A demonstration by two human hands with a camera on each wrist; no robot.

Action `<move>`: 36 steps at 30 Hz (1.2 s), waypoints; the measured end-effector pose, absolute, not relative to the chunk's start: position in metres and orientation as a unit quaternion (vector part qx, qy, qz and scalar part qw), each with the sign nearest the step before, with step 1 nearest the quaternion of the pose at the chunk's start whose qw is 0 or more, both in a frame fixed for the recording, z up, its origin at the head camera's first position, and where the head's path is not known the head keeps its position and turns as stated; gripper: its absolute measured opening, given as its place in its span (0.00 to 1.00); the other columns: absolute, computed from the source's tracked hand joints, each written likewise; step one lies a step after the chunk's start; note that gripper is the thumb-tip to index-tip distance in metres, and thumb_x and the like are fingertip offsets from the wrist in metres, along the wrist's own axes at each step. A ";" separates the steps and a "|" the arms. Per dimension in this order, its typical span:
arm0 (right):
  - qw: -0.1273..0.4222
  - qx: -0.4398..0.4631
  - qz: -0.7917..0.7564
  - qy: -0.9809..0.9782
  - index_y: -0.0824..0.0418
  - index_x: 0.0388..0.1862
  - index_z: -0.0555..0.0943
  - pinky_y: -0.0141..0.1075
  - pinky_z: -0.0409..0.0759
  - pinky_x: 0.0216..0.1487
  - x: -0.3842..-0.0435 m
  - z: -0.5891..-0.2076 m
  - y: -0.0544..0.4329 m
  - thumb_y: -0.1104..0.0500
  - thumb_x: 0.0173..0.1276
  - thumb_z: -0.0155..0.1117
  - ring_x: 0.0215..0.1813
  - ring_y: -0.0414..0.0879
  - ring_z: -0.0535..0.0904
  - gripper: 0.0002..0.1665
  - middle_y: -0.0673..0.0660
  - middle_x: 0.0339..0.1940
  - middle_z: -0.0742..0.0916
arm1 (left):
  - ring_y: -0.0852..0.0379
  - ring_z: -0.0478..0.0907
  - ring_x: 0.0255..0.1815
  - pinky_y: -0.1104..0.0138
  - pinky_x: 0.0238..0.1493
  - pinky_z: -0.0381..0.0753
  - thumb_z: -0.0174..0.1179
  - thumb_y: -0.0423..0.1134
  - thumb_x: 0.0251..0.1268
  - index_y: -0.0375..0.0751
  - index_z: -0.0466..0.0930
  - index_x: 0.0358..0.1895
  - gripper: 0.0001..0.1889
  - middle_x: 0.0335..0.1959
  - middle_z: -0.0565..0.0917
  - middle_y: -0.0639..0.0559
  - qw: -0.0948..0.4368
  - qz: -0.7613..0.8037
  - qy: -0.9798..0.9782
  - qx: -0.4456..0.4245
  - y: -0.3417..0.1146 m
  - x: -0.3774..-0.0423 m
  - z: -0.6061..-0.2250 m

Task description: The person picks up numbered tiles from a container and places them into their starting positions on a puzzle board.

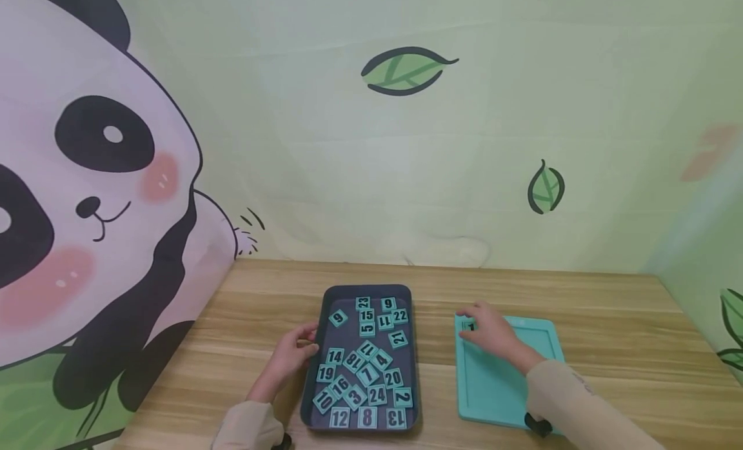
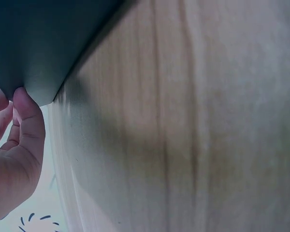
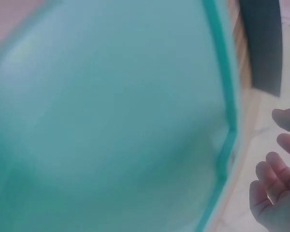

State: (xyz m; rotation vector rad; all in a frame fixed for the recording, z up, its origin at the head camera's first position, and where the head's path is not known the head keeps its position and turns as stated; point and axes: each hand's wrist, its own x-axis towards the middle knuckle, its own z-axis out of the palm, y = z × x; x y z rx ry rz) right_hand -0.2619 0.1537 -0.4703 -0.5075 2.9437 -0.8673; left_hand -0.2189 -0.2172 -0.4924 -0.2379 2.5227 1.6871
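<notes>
My left hand (image 1: 290,356) pinches the left rim of a dark tray (image 1: 312,398) between thumb and fingers; the left wrist view shows the fingertips at the tray's edge. Scattered face up in the tray lie several turquoise number tiles, among them a 7 tile (image 1: 367,374) and a 24 tile (image 1: 377,394). Over the far left corner of a turquoise frame board (image 1: 493,389) is my right hand (image 1: 490,331), thumb and forefinger apart. Between them a 1 tile (image 1: 471,326) shows in that corner, partly covered by the hand.
Board and tray stand side by side on a wood-grain table (image 1: 435,398), with a strip of tabletop between them. Behind the table hangs a pale green backdrop (image 1: 325,179) printed with a panda and leaves.
</notes>
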 end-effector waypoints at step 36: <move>0.110 -0.323 -0.320 0.884 0.60 0.45 0.78 0.26 0.70 0.28 -0.203 -0.460 0.086 0.57 0.52 0.64 0.27 0.37 0.70 0.20 0.55 0.42 0.80 | 0.51 0.73 0.41 0.64 0.32 0.76 0.48 0.26 0.59 0.36 0.66 0.59 0.22 0.46 0.70 0.39 0.056 0.555 0.826 -0.081 -0.217 -0.219 -0.491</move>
